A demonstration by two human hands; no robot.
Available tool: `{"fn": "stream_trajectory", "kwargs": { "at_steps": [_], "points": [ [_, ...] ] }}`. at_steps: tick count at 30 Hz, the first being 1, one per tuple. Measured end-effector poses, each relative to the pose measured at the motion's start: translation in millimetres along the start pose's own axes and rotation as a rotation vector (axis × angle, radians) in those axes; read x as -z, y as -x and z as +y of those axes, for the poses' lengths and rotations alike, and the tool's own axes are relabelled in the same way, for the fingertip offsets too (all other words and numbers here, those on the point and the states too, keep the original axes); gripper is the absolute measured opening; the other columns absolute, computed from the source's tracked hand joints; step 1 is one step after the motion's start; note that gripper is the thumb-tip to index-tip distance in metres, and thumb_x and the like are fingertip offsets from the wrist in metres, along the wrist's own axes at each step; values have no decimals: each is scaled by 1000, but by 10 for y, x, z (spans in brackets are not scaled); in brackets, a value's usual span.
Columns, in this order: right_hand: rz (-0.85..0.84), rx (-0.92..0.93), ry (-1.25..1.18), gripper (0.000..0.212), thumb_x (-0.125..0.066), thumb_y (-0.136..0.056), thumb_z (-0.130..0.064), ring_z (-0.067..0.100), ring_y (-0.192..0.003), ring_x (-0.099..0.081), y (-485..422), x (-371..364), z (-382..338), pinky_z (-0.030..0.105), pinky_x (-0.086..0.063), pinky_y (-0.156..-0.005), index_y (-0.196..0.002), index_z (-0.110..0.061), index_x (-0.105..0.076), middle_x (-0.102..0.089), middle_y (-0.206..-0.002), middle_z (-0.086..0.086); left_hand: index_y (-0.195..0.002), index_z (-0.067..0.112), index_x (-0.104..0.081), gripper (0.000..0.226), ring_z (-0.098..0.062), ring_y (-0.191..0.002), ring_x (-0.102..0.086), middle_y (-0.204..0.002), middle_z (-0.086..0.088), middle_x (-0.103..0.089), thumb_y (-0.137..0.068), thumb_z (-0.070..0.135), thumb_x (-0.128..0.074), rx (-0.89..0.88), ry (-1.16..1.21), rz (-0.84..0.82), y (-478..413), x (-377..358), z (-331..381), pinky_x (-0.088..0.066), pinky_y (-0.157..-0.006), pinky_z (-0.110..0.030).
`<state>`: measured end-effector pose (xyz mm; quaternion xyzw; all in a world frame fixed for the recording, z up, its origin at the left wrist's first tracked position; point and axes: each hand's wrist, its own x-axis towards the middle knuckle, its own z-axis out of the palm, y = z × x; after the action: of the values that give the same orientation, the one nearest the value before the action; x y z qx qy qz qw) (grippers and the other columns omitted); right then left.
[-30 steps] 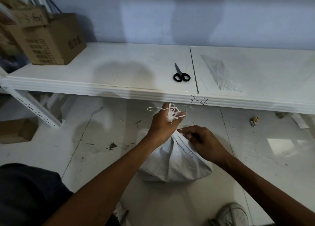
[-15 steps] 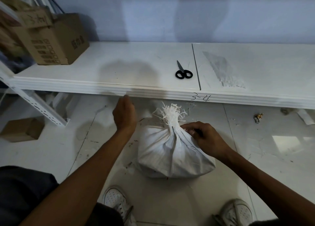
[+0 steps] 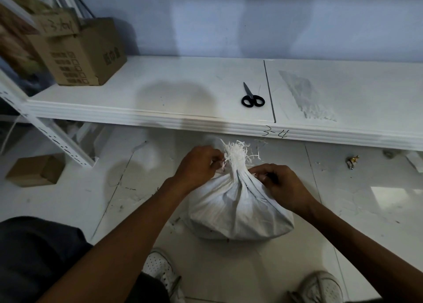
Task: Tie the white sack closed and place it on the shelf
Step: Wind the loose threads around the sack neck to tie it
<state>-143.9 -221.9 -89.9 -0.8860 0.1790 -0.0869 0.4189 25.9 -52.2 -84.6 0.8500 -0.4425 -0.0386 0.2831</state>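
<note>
A pale tiled floor lies below a low white shelf (image 3: 183, 92) against a bluish wall, seen from the head camera. A white woven sack (image 3: 238, 211) sits on the floor, near the person and just in front of the shelf edge. Its frayed mouth (image 3: 237, 152) is gathered upright. The left hand (image 3: 198, 165) pinches the neck from the left; the right hand (image 3: 281, 183) pinches it from the right, fingers curled shut. Any tie cord is too small to see. Black scissors (image 3: 251, 98) and a cardboard box (image 3: 84, 55) rest on the shelf. Tying appears underway; next, cinching the knot, then lifting the sack onto the shelf.
</note>
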Motion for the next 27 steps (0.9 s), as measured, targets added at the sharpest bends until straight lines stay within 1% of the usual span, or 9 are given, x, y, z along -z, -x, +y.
{"fn": "stream_trajectory", "kwargs": {
  "at_steps": [2,4,8,12,15,18,21,25,27],
  "points": [
    [4,-26,-1,26,-59,-91,-7,8,-89,-68,14,19,-1,24,-53,-80,-100,-24,-76,-75,-99,-6,-93,15,-75,14,-10,-70,-65,-75,3,-70,-80,12,-70,42,46,-24,26,70,29,-41,-64,-9],
    [-2,-49,-36,21,-64,-89,-8,6,-87,-70,11,46,-3,24,-55,-81,-96,-22,-77,-76,-96,-8,-90,12,-74,15,-11,-71,-68,-75,-1,-73,-75,12,-76,95,77,-101,39,159,89,-47,-68,-15],
    [-7,-168,-142,11,-74,-82,-15,9,-81,-72,-4,131,-68,29,-54,-80,-89,-21,-80,-77,-91,-4,-81,9,-74,7,-11,-61,-68,-72,-6,-74,-76,10,-78,362,266,-340,33,339,258,-48,-53,-11],
    [-32,-214,-120,12,-74,-79,-8,-1,-81,-67,-14,196,-160,23,-52,-83,-86,-15,-81,-77,-87,-4,-85,3,-76,7,-13,-60,-66,-71,-9,-74,-77,3,-76,571,483,-456,65,442,352,-53,-54,-17],
    [-2,-250,-118,9,-75,-79,-13,2,-70,-69,-5,208,-193,22,-56,-74,-81,-19,-82,-77,-75,-7,-82,0,-74,4,-10,-51,-62,-67,-9,-69,-78,-1,-74,705,620,-482,98,409,423,-52,-49,-17],
    [-13,-292,-94,7,-76,-78,-16,-3,-50,-60,-21,228,-226,13,-48,-56,-78,-20,-81,-73,-61,-8,-95,-1,-74,15,-11,-64,-66,-75,-9,-69,-80,1,-74,855,748,-579,123,366,465,-59,-60,-19],
    [-61,-326,-50,4,-77,-78,-19,5,-54,-60,-59,274,-280,18,-46,-58,-74,-18,-80,-73,-66,-1,-87,10,-76,6,-9,-77,-69,-79,-5,-74,-83,8,-72,928,785,-707,157,352,461,-57,-71,-17],
    [-144,-398,-28,10,-73,-81,-15,16,-63,-70,-83,273,-337,21,-51,-56,-82,-6,-76,-75,-73,9,-90,12,-76,7,-9,-80,-73,-87,-1,-78,-84,13,-72,962,841,-793,212,227,503,-58,-65,-15],
    [-212,-441,7,9,-70,-81,-7,19,-71,-74,-92,251,-368,28,-59,-65,-86,-2,-75,-77,-81,12,-92,10,-75,9,-12,-80,-74,-91,-3,-77,-85,14,-71,990,900,-832,236,135,559,-58,-61,-17]
  ]
}}
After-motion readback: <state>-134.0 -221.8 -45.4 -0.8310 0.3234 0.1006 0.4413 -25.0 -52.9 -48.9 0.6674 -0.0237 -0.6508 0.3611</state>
